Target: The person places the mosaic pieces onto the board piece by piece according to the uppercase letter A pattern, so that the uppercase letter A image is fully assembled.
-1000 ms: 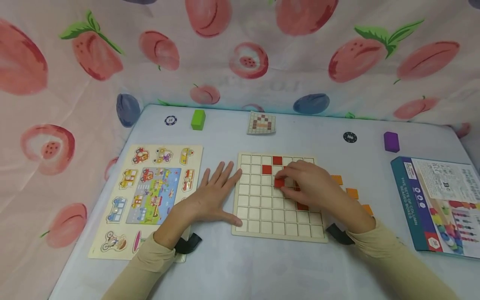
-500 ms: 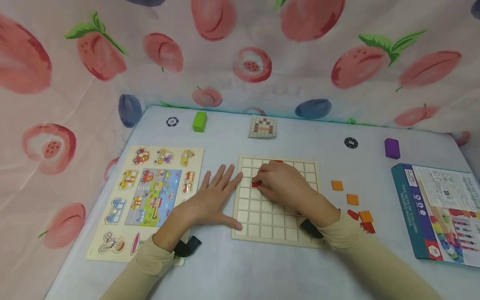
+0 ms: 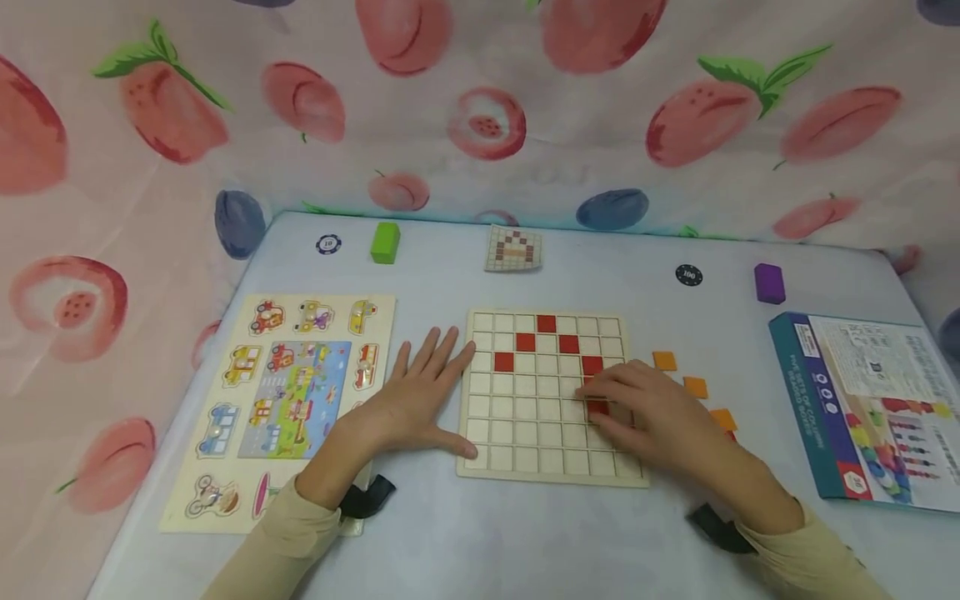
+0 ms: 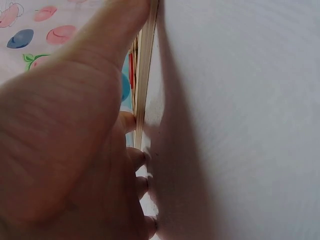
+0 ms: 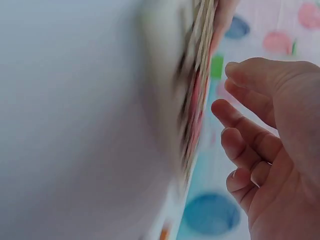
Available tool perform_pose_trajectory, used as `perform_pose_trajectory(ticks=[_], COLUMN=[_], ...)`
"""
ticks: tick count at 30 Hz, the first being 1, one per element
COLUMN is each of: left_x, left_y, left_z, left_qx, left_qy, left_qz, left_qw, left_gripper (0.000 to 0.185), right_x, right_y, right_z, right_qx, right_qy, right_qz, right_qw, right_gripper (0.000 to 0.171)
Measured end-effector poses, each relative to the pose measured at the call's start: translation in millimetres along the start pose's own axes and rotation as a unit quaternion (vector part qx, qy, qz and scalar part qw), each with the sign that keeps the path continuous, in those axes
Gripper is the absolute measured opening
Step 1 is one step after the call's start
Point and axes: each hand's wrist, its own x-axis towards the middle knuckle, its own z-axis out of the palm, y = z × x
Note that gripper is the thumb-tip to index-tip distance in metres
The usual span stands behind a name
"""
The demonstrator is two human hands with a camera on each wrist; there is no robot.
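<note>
A wooden grid board (image 3: 525, 481) lies mid-table, with several red square tiles (image 3: 526, 342) set in its cells. Two slanting lines of them run down from the top tile (image 3: 546, 323). My left hand (image 3: 411, 410) is spread flat with straight fingers, its thumb and index fingertips at the board's left edge. Above the right part of the board is my right hand (image 3: 656, 410), its fingers loosely bent and partly covering a red tile (image 3: 598, 407). In the right wrist view nothing sits between the fingers of the right hand (image 5: 265, 135).
Orange tiles (image 3: 664, 361) lie right of the board, a bit of red beside the lowest. A small pattern card (image 3: 513, 248) stands behind it. Left is a vehicle puzzle (image 3: 176, 500); right, a boxed bead set (image 3: 806, 433). Green (image 3: 386, 243) and purple blocks (image 3: 769, 283) and two chips stand farther back.
My right hand carried a red tile left across the board, let it go in a left-side cell, then drew back to the right. The left hand stayed at the board's edge.
</note>
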Motion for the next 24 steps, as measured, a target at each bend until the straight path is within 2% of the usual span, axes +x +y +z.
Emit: perform_pose_trajectory(ticks=[3, 5, 7, 10, 13, 16, 24], left_x=[-1.0, -0.8, -0.4, -0.5, -2.0, -2.6, -1.2], left_y=[0.7, 0.9, 0.8, -0.8, -3.6, -5.7, -2.1], left_z=[-1.2, -1.3, -0.9, 0.0, 1.0, 3.3, 0.8], left_qx=[-0.004, -0.005, -0.002, -0.001, -0.007, -0.016, -0.012], left_qy=[0.002, 0.003, 0.003, 0.005, 0.010, 0.013, 0.013], left_qz=[0.001, 0.001, 0.001, 0.001, 0.007, 0.010, 0.017], left_qw=[1.0000, 1.0000, 1.0000, 1.0000, 0.9999, 0.9997, 0.9997], left_gripper=[0.137, 0.137, 0.137, 0.138, 0.137, 0.137, 0.135], right_x=[-31.1, -47.8, -59.7, -69.1, -69.8, -67.9, -68.1], right_y=[17.0, 26.1, 32.5, 36.4, 36.1, 35.7, 41.9], right_z=[-10.8, -18.7, -24.9, -28.3, -26.4, -23.6, -24.9], right_qx=[-0.002, -0.007, -0.021, -0.058, -0.089, -0.091, -0.088], right_qy=[0.005, -0.007, -0.017, -0.021, -0.027, -0.034, -0.026], right_qz=[0.062, 0.108, 0.147, 0.183, 0.200, 0.212, 0.206], right_qw=[0.998, 0.994, 0.989, 0.981, 0.975, 0.972, 0.974], right_gripper=[0.037, 0.041, 0.043, 0.044, 0.045, 0.046, 0.043])
